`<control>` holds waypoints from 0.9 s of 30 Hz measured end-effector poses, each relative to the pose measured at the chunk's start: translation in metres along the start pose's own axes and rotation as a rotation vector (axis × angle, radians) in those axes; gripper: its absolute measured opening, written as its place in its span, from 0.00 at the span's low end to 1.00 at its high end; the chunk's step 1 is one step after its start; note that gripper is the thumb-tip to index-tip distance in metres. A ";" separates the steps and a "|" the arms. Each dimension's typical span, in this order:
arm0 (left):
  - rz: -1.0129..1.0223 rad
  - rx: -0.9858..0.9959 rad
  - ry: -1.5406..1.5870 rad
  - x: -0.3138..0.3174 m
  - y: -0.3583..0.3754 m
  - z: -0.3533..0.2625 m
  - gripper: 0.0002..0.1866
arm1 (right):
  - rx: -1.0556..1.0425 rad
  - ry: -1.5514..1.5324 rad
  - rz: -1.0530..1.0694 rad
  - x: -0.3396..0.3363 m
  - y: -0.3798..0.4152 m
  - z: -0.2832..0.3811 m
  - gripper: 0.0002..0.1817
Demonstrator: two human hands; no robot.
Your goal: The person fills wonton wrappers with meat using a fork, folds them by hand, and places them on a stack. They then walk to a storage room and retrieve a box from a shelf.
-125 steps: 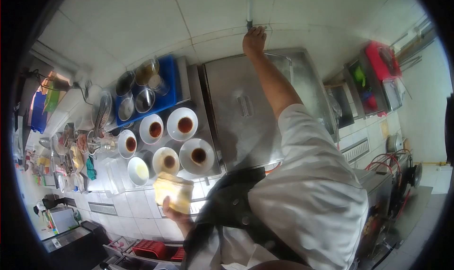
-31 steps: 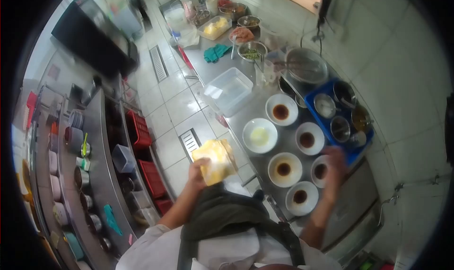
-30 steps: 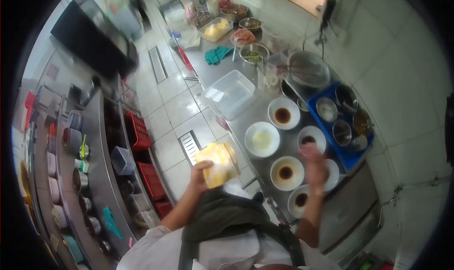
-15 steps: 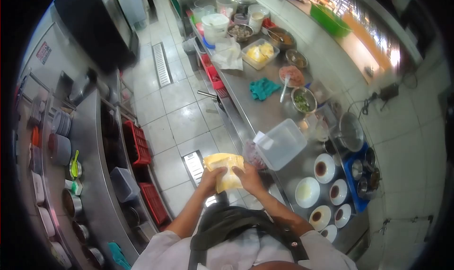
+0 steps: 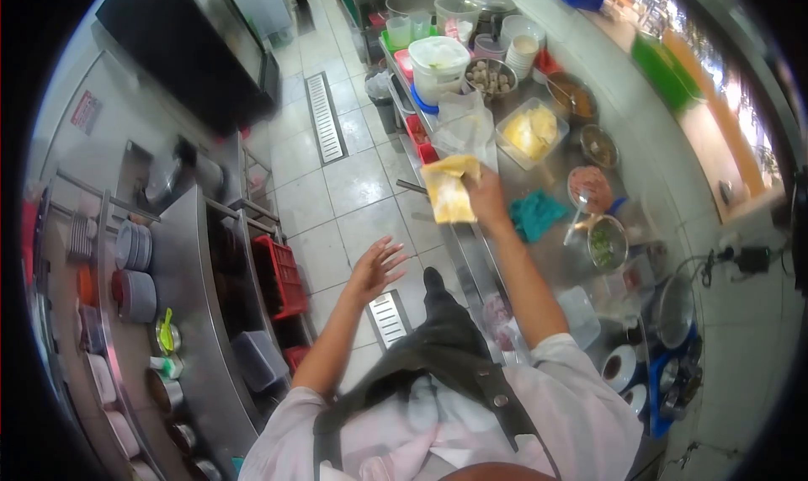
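Note:
My right hand (image 5: 486,196) grips a floury yellow stack of what look like wonton wrappers (image 5: 450,196), held up at the near edge of the steel counter. Its fingers are partly hidden behind the stack. My left hand (image 5: 376,271) hangs over the floor with its fingers spread and nothing in it. Just past the right hand, a clear plastic tub (image 5: 511,153) holds more yellow floury sheets. White paper (image 5: 465,126) lies beside the tub. A teal cloth (image 5: 539,214) is crumpled to the right of my right forearm.
Along the counter stand a white lidded bucket (image 5: 439,69), a bowl of meatballs (image 5: 491,79), pink minced meat (image 5: 589,188) with a spoon, and a bowl of chopped greens (image 5: 604,242). Shelves with stacked plates (image 5: 135,244) line the left. A floor drain (image 5: 388,319) lies below.
My left hand has let go of the yellow stack and moved away, opening. My right hand has carried the stack forward toward the tub. My body and view have shifted forward along the counter.

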State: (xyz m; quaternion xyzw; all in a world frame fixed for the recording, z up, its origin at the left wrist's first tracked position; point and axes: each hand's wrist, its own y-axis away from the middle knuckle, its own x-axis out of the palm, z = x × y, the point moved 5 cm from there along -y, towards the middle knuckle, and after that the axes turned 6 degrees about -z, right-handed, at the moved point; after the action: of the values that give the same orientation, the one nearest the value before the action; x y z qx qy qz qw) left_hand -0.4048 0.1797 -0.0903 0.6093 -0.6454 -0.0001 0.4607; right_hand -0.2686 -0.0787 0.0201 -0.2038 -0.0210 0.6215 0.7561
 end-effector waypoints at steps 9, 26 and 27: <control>-0.821 -0.138 -0.033 -0.312 -0.014 0.000 0.27 | 0.339 0.970 0.174 0.017 -0.165 -0.158 0.16; -0.735 0.086 -0.310 -0.430 -0.384 -0.467 0.23 | 0.734 -0.177 0.980 0.557 -0.343 -0.184 0.18; -0.686 0.139 -0.357 -0.413 -0.415 -0.532 0.23 | 0.753 -0.089 0.867 0.564 -0.358 -0.240 0.17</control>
State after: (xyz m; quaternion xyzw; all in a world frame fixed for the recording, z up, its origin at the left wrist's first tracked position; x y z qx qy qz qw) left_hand 0.1690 0.6963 -0.2634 0.8098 -0.4725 -0.2164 0.2722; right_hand 0.2607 0.3366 -0.2052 0.1161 0.2554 0.8473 0.4511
